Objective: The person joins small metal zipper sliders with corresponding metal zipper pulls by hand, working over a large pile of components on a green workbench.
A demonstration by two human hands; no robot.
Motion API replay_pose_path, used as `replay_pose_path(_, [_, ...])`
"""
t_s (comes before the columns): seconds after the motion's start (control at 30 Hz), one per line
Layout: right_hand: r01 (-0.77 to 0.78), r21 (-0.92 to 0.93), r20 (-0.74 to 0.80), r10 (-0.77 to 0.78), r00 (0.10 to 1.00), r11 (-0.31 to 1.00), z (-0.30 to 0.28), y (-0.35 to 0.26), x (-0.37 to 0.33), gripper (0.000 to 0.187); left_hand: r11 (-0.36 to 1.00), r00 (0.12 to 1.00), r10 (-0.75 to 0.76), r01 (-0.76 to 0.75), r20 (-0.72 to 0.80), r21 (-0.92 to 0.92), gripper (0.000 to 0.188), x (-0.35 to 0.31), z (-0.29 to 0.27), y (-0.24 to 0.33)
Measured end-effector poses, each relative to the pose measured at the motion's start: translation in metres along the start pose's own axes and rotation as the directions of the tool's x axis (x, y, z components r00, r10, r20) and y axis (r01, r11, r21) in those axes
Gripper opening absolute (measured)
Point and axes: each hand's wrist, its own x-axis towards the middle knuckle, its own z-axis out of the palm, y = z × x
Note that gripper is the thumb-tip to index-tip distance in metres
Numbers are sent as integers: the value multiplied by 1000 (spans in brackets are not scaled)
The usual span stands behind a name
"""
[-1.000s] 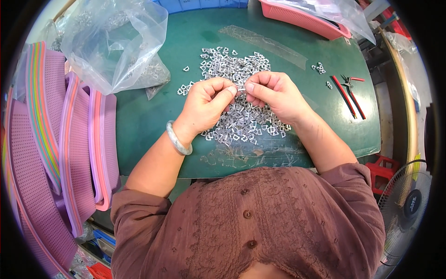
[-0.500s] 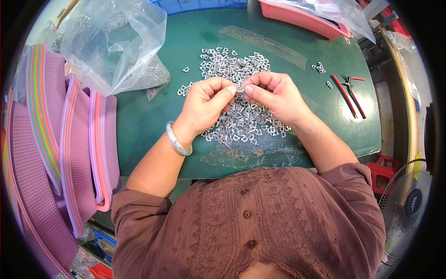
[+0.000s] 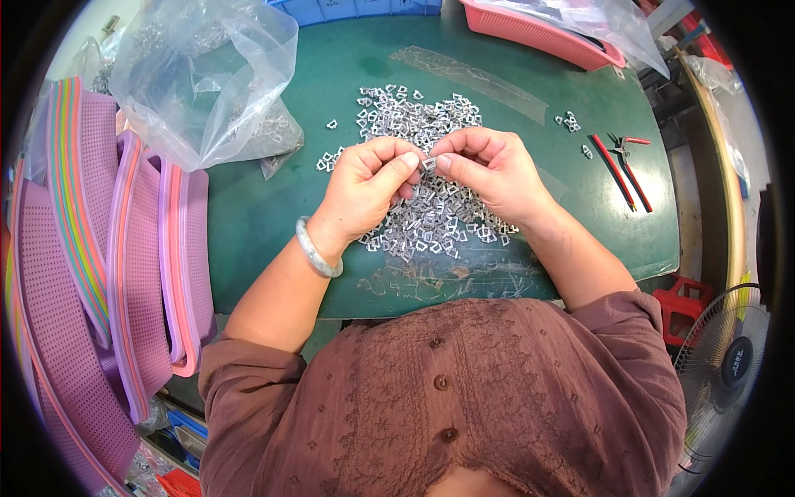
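Over a pile of small silvery frame-shaped metal pieces (image 3: 422,217), my two hands meet with thumbs and forefingers pinched. Between the fingertips shows one small metal piece (image 3: 429,164). My left hand (image 3: 374,178), with a pale bangle (image 3: 318,247) on its wrist, grips this piece from the left. From the other side my right hand (image 3: 484,170) pinches it too. The fingers partly cover the piece, so its details cannot be made out. Loose pieces of the same kind lie around the heap on the green table (image 3: 265,240).
At the back left a clear plastic bag (image 3: 207,91) holds more pieces. Purple baskets (image 3: 74,273) are stacked on the left. Red-handled cutters (image 3: 625,149) and a red and black stick-like tool (image 3: 611,172) lie at right. A pink basket (image 3: 538,37) stands behind, a fan (image 3: 729,364) lower right.
My hands stay nearly in place. The small metal piece between my fingertips has turned slightly and shows more of its frame; my right fingertips have shifted a little.
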Motion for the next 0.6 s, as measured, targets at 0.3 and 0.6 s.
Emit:
replay_pose_path(0.3, [81, -83, -54, -86, 995, 993, -2, 4, 5, 13, 974, 998, -16, 1, -61, -228, 8, 3, -2, 0])
replay_pose_path(0.6, [456, -743, 281, -389, 877, 490, -1, 11, 10, 15, 897, 996, -57, 24, -62, -441, 8, 7, -12, 1])
